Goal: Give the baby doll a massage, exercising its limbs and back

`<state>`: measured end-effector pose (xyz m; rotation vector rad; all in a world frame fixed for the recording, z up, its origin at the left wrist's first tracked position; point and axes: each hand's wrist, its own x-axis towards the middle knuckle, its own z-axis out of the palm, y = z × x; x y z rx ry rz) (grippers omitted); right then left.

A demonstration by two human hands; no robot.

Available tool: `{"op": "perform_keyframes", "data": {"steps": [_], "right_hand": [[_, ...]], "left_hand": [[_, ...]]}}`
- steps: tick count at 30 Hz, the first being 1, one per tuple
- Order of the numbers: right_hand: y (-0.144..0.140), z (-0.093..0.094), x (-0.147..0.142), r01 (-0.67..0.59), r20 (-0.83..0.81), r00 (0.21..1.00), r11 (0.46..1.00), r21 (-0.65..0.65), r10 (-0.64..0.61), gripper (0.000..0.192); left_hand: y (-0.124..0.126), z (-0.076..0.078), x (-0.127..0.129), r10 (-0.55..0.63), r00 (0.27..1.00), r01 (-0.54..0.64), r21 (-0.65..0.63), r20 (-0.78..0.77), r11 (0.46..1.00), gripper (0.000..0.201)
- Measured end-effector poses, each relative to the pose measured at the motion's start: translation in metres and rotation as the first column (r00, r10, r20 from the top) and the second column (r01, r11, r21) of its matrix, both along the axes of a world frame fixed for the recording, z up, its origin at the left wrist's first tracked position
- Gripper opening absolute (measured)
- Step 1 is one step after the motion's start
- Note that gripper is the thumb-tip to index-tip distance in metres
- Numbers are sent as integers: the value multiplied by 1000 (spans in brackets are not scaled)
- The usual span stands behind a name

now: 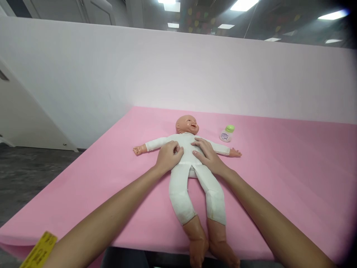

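Doll on its back in the middle of the pink mat, head away from the camera, arms spread out to both sides, legs toward the near edge with the bare feet hanging past it. White cloth body and sleeves; bare plastic head, hands and lower legs.

Left hand on the doll's chest, on the side nearer the left edge of the view, fingers curled loosely and bunched, fingertips pressed into the white cloth near the armpit. Right hand laid flat on the other side of the chest, fingers fairly straight and close together, pointing toward the doll's neck. Both resting on the torso, grasping nothing, the two nearly meeting at the middle of the chest.

Small bottle with a green cap, upright on the mat just beyond the doll's outstretched arm on the right side of the view, near the head and apart from it.

Pale wall standing along the far edge of the mat. Yellow band on the left forearm at the bottom corner.
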<state>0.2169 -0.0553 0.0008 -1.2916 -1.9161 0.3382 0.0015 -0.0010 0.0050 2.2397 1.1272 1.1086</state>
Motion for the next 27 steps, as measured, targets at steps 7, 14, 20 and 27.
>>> {"op": "perform_keyframes", "data": {"steps": [7,14,20,27], "right_hand": [[-1,-1,-1,26,16,1000,999,-27,-26,42],[-3,-6,-8,261,-60,964,965,37,-259,38],[2,-11,-9,249,-318,908,961,-117,-274,50],[5,-5,-9,92,-468,875,992,-88,-123,55]], "left_hand": [[3,2,-4,216,961,-236,-104,-173,966,51],[9,-5,-5,247,962,-257,-75,-120,963,47],[6,-9,-5,20,996,-10,-122,85,992,61],[-31,13,3,-435,875,423,101,211,901,62]]}}
